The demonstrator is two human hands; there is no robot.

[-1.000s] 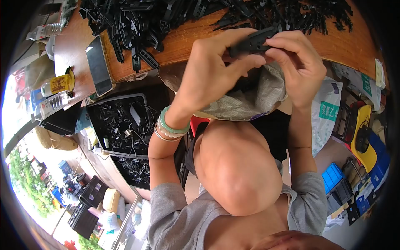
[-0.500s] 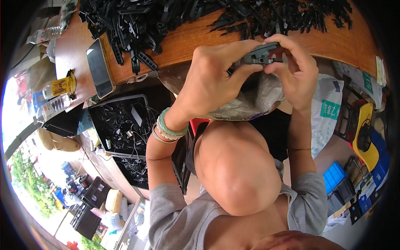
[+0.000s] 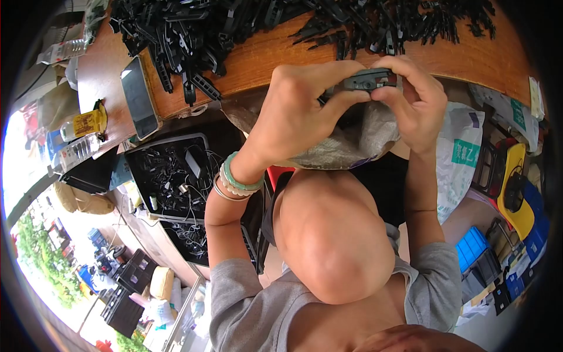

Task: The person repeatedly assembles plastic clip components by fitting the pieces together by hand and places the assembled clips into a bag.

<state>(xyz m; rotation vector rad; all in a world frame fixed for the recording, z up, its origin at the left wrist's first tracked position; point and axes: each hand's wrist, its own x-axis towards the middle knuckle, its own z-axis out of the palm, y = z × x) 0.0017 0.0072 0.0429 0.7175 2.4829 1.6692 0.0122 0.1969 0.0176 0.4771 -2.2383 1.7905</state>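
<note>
Between both hands, just off the table's front edge, is a black plastic part (image 3: 366,80). My left hand (image 3: 305,108), with a green bangle and beads at the wrist, pinches its left end between thumb and fingers. My right hand (image 3: 415,102) grips the right end with thumb and index finger. Below the hands a grey-brown woven sack (image 3: 340,149) hangs open over the lap. Beyond them, a large heap of long black parts (image 3: 187,35) and a heap of thinner black pieces (image 3: 399,23) lie on the wooden table (image 3: 264,70).
A phone (image 3: 139,97) lies at the table's left edge. Lower left, a black tray (image 3: 167,170) holds small dark parts and cables. A white bag with green print (image 3: 460,152) stands at the right, near a yellow chair (image 3: 516,199) and a blue crate (image 3: 471,249).
Both hands have come down slightly toward the body since the earliest frame. The black part has turned, showing its hollow inner side, and now lies nearly level.
</note>
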